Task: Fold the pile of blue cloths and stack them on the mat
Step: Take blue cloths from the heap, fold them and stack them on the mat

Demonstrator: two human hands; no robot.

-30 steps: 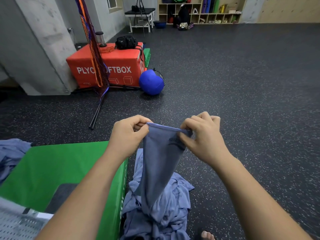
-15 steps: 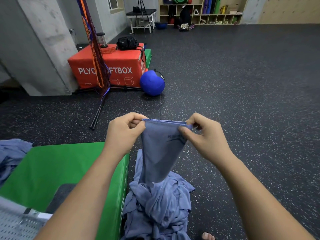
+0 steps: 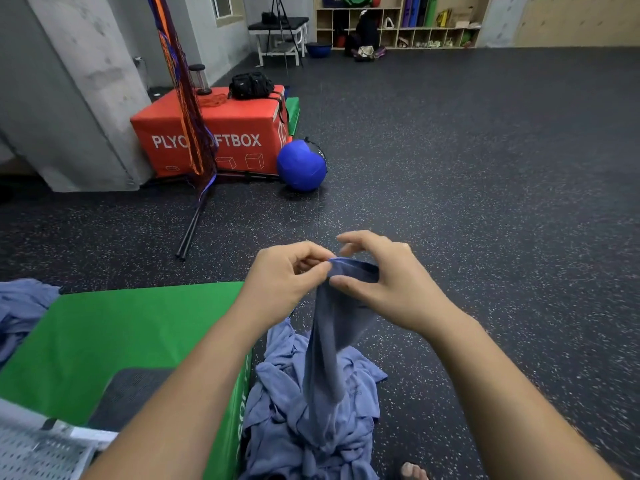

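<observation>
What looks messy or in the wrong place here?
The blue cloths lie crumpled in a heap on the floor, right beside the green mat and not on it. Another crumpled blue bunch sits at the mat's left edge. No folded cloths show on the mat.

1. The left hand (image 3: 282, 284) and right hand (image 3: 389, 289) have drawn together and now nearly touch.
2. The blue cloth (image 3: 329, 344), whose top hem was stretched flat between them, now hangs bunched and narrower.
3. The right hand's fingers (image 3: 356, 238) have uncurled and spread above the hem; only its thumb plainly touches the cloth.
</observation>
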